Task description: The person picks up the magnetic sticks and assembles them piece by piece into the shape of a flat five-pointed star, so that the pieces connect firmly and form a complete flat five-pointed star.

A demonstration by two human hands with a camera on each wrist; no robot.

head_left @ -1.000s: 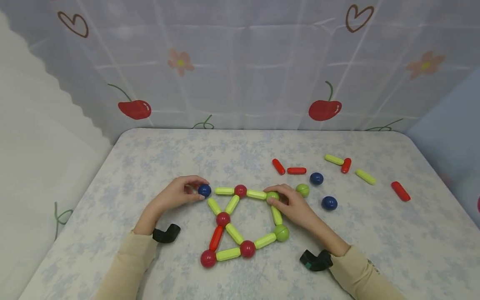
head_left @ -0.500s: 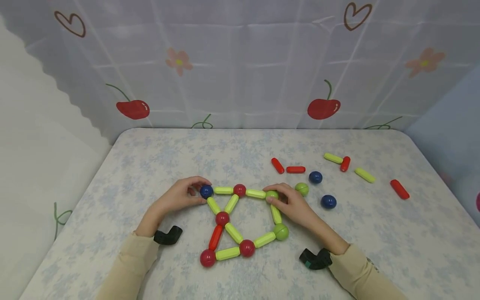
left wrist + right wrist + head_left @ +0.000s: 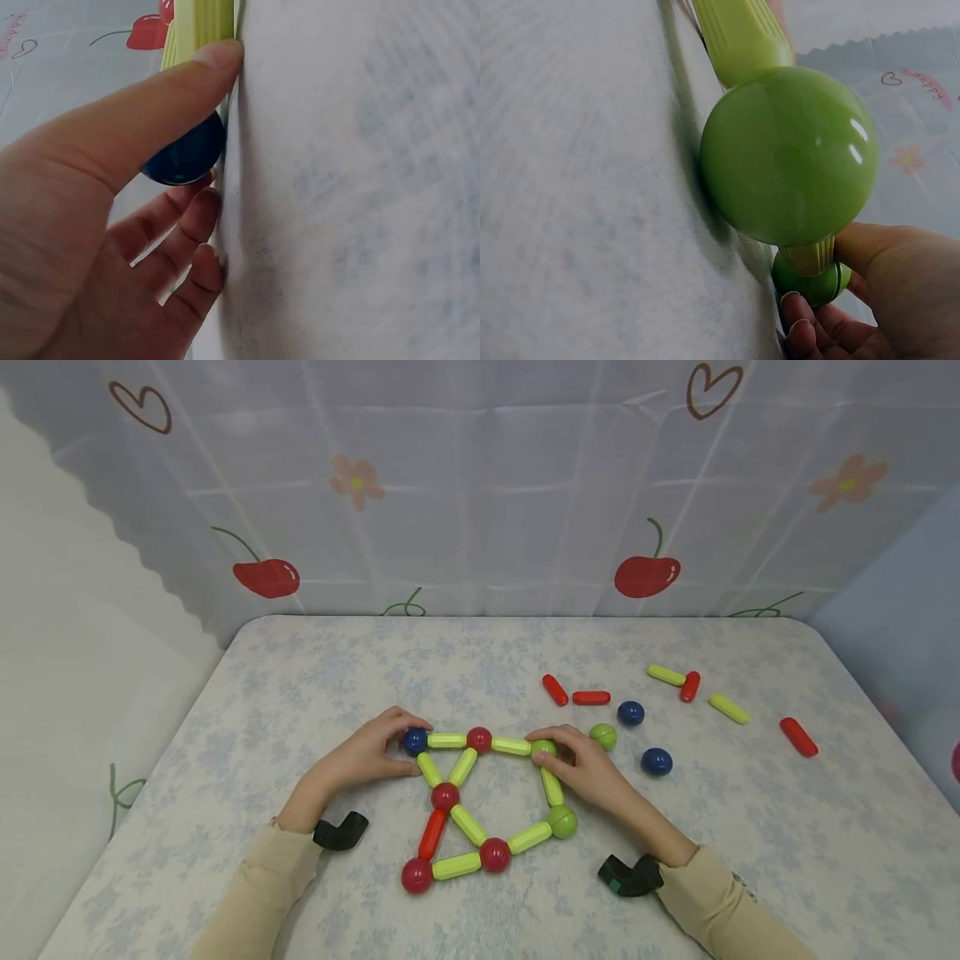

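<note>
A flat frame of magnetic rods and balls lies on the table. My left hand (image 3: 367, 750) curls around a blue ball (image 3: 415, 742) at its far left corner, index finger along the far side. In the left wrist view the thumb reaches past the blue ball (image 3: 189, 154) onto a yellow-green rod (image 3: 210, 26). That ball meets two yellow-green rods. My right hand (image 3: 588, 768) grips a green ball (image 3: 543, 749) at the far right corner between thumb and fingers. A second green ball (image 3: 789, 156) looms large in the right wrist view. Red balls (image 3: 446, 797) and one red rod (image 3: 432, 834) join the left part.
Right of the frame lie a loose green ball (image 3: 603, 737) and two blue balls (image 3: 656, 762). Farther back are several loose rods, among them a red rod (image 3: 798, 737) and a yellow-green rod (image 3: 728, 708). A printed curtain (image 3: 480, 510) hangs behind the table's far edge.
My left hand has moved right, bringing the blue ball from a gap beside the rods up against both rod ends. The thumb has shifted toward the lower rod. The right hand stays on its green ball.
</note>
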